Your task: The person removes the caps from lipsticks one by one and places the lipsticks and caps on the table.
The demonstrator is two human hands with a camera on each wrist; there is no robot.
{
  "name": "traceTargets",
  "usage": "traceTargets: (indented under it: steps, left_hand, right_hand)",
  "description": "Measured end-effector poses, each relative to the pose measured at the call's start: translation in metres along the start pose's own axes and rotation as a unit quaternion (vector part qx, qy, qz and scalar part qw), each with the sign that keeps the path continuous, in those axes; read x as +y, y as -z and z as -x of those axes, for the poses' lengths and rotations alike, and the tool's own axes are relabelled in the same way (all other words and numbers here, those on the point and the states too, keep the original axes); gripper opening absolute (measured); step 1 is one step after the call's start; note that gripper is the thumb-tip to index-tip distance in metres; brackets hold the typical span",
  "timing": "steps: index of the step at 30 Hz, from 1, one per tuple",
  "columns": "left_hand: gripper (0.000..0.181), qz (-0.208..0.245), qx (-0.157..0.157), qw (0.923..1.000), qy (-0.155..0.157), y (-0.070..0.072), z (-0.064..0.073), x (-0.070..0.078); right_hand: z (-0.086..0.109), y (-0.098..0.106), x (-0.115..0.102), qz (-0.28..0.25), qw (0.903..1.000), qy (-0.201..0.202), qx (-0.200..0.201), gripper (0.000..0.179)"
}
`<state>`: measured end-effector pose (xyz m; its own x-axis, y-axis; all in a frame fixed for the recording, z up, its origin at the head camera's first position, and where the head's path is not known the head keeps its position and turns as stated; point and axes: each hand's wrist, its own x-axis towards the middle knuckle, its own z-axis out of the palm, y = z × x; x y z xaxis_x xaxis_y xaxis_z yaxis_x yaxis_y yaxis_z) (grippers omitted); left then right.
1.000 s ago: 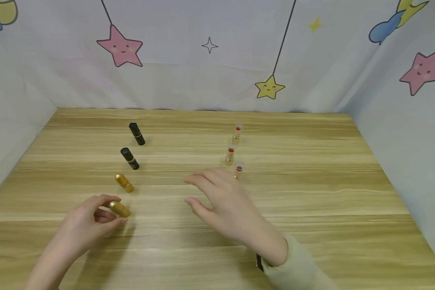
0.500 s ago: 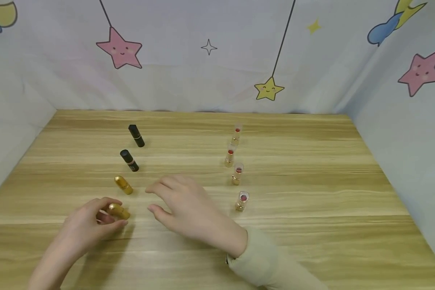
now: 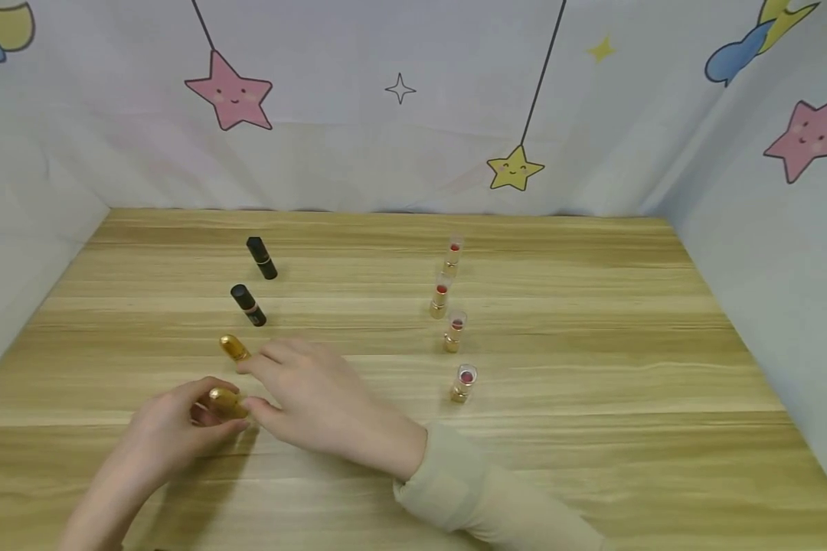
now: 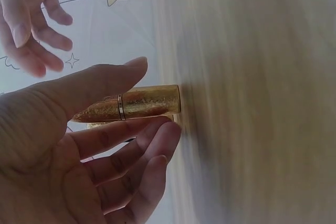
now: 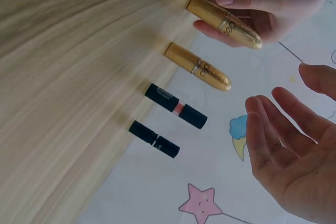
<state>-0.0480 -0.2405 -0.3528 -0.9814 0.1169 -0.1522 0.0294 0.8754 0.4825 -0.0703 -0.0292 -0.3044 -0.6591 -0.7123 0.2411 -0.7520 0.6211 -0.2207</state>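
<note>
Nearest to me on the left side of the wooden table, a gold lipstick tube [image 3: 224, 401] stands upright with its rounded cap on top. My left hand [image 3: 168, 427] holds it, thumb on one side and curled fingers on the other, as the left wrist view shows. My right hand [image 3: 317, 394] hovers beside it, fingers loosely bent; in the right wrist view nothing lies between its thumb and fingers. Just behind stands a second gold lipstick [image 3: 233, 347], its lower part covered by the right fingertips in the head view.
Two black lipsticks, one with a pink band [image 3: 248, 304] and one farther back [image 3: 262, 258], continue the left row. On the right stand several clear-capped lipsticks, the closest a plum one [image 3: 464, 384]. A white cloth with printed stars [image 3: 344, 153] borders the table.
My right hand has travelled left from the clear-capped lipsticks to the gold ones, uncovering the closest clear-capped one. The left hand has stayed at its gold lipstick.
</note>
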Motion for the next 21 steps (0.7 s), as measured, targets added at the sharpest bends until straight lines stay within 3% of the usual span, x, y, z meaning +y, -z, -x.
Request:
traceTargets:
  steps: [12, 21]
  left_hand:
    - [0.025, -0.025, 0.002, 0.9996, -0.008, -0.001, -0.003, -0.001]
    - [0.029, -0.029, -0.007, 0.9995, -0.010, -0.001, -0.006, -0.004]
  right_hand:
    - [-0.021, -0.016, -0.010, 0.027, 0.9993, 0.006, -0.026, 0.034]
    - [-0.029, -0.026, -0.012, 0.040, 0.9986, 0.014, -0.031, 0.034]
